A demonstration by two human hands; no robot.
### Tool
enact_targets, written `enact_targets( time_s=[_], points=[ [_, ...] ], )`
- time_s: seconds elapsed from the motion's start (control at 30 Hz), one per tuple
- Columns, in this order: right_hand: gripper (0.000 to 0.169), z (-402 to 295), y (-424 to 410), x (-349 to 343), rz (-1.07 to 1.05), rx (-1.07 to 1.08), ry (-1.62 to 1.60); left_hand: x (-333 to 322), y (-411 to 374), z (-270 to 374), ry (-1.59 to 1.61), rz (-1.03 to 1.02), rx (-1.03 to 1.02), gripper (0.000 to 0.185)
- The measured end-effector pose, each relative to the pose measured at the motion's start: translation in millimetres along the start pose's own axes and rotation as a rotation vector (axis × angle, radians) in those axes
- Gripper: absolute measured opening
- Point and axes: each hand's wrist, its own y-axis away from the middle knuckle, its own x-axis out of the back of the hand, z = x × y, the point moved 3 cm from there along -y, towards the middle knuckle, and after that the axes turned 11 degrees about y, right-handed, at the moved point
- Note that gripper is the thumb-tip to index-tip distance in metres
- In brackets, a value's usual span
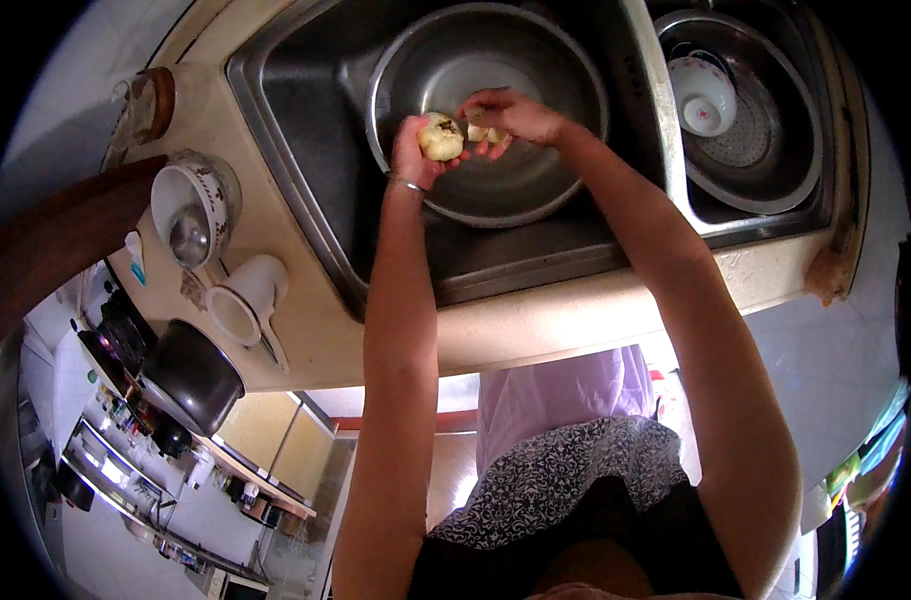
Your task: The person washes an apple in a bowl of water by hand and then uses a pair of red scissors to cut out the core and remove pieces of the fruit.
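My left hand (pixel 410 154) is closed around a pale yellow, lumpy vegetable (pixel 440 141), which has a dark hollow on its upper side. Close beside it, my right hand (pixel 519 118) grips pale vegetable pieces (pixel 482 134) in its fingers; whether it also holds a blade cannot be made out. Both hands are above a wide stainless steel basin (pixel 500 223), which seems to hold some shallow water. The basin stands in the large compartment of a steel sink (pixel 305 75).
In the right sink compartment, a perforated steel bowl (pixel 733 154) holds a white bowl (pixel 699 94). On the left counter stand a glass jar (pixel 152 105), a patterned bowl (pixel 204 191) with clear dishes, and a white pitcher (pixel 238 304). A dark pot (pixel 193 375) is beyond them.
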Motion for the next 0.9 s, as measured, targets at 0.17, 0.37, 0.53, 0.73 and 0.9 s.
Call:
enact_targets(
  time_s=[0.17,0.37,0.53,0.73,0.9],
  points=[
    [0.032,19,-2,24,0.359,-0.015,0.234,-12,7,0,0.160,0.053,-0.035,0.044],
    [0.037,44,-13,25,0.476,0.227,0.938,-10,3,2,0.119,0.060,-0.123,0.041],
    [0.028,16,-3,18,0.210,-0.083,0.014,6,-3,1,0.098,0.094,-0.032,0.041],
    [0.046,-2,0,4,-0.078,0.122,0.225,4,-1,1,-0.197,0.014,0.117,0.047],
    [0.046,2,3,5,-0.040,0.043,0.222,-24,12,2,-0.038,0.060,0.064,0.048]
  ],
)
